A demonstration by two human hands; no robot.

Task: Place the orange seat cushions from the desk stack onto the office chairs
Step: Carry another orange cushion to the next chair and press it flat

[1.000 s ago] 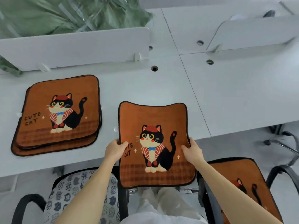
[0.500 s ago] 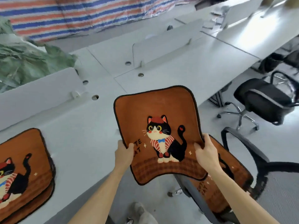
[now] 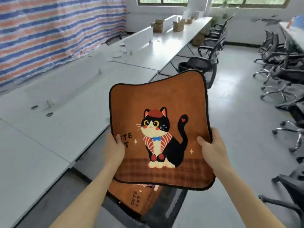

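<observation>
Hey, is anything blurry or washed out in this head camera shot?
Head view: the cushion and its cat print are sharp; the near desk is smeared with blur; window light glares off the far desk; the wide lens bends the desk edges.

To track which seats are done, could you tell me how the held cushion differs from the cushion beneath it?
The held cushion is in the air, gripped at its sides by the left hand and right hand; the lower cushion lies on an office chair seat, untouched. The held cushion shows its whole cat print; the lower cushion is mostly hidden. Both are orange with CUTE CAT lettering.
</observation>
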